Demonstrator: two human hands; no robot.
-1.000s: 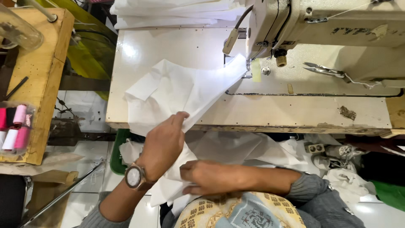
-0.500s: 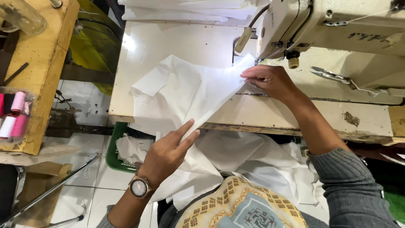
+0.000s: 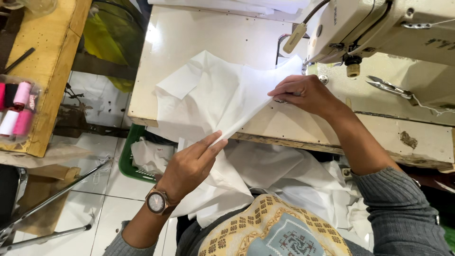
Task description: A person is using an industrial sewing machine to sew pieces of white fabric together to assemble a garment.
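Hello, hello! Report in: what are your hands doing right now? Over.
Left hand pinching white fabric edge off the table. Right hand pressing fabric down beside sewing machine. Snips lie clear, right of the needle.
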